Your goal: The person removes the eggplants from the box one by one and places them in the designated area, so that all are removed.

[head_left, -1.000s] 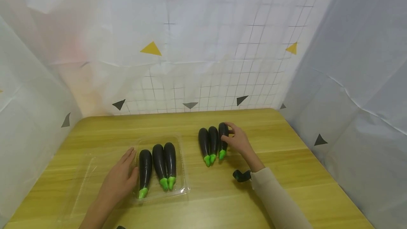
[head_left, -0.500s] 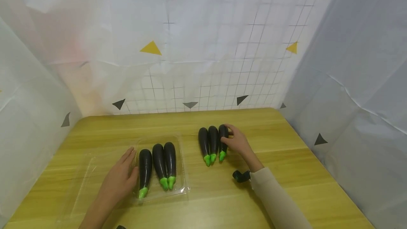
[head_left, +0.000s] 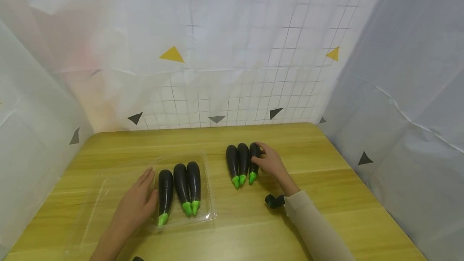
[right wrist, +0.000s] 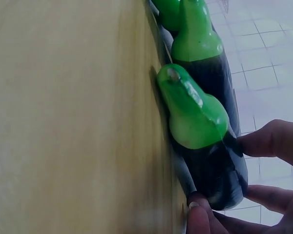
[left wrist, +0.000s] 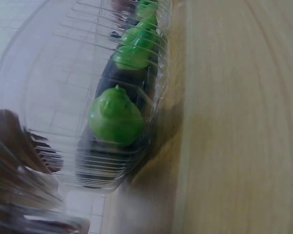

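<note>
Only the head view shows the 3 eggplants (head_left: 181, 184) in the clear tray (head_left: 209, 196) and the left hand (head_left: 135, 204), its fingers nearly straight at the tray's left edge. The left wrist view adds the tray's ridged wall. The right wrist view reveals the right hand's (head_left: 271, 160) fingers (right wrist: 271, 197) curled around the rightmost eggplant (right wrist: 205, 136), green end beyond them, beside 2 more (head_left: 243, 160) on the worktop (head_left: 239, 220).
</note>
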Tool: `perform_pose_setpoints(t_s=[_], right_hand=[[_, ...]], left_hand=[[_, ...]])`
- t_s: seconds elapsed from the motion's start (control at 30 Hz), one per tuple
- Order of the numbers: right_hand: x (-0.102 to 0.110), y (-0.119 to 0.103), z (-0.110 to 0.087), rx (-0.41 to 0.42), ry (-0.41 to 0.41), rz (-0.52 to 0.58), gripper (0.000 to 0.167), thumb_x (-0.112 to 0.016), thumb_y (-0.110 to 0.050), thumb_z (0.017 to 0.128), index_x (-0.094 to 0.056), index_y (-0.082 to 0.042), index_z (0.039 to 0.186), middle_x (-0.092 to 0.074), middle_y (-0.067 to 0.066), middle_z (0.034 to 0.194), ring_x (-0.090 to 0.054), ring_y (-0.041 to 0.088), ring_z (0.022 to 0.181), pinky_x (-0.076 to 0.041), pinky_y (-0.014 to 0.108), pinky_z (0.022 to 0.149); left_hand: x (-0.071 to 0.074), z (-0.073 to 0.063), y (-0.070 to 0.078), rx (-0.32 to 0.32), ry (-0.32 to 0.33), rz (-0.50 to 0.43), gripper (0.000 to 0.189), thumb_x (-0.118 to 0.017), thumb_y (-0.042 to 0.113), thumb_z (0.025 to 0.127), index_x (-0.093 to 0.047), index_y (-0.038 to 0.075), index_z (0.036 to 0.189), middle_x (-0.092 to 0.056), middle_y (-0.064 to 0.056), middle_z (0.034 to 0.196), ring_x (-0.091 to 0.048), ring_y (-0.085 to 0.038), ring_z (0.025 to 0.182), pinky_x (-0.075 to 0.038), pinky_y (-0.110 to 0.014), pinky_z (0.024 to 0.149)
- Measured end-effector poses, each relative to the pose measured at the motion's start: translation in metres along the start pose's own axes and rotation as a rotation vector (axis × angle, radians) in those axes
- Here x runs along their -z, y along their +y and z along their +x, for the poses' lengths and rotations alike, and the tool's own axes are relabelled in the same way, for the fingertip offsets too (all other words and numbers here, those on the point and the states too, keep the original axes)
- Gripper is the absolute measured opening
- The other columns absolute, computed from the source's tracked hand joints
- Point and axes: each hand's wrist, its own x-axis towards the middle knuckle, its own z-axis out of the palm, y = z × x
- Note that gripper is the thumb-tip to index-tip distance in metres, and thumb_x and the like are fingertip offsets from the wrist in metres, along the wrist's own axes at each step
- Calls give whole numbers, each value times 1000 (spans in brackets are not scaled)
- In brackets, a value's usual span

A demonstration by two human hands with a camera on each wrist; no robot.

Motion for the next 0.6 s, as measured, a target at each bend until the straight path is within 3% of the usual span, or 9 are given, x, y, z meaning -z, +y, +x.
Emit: perform_pose_setpoints(t_s=[0.23, 0.6], right_hand=[[0, 2, 1, 11, 3, -27, 67, -71, -23, 96, -45, -8, 157, -50, 26, 151, -49, 46, 136, -43, 63, 109], [0, 0, -2, 5, 3, -30, 65, -72, -23, 98, -47, -7, 155, -50, 27, 150, -49, 46, 136, -42, 63, 110]], left_hand=[[1, 1, 0, -7, 3, 12, 58, -61, 3, 96, -43, -17, 147, -39, -33, 156, -44, -55, 135, -41, -67, 107], [1, 1, 1, -2, -4, 7, 58, -61, 3, 96, -43, -17, 147, -39, -33, 156, -43, -55, 136, -40, -67, 109]])
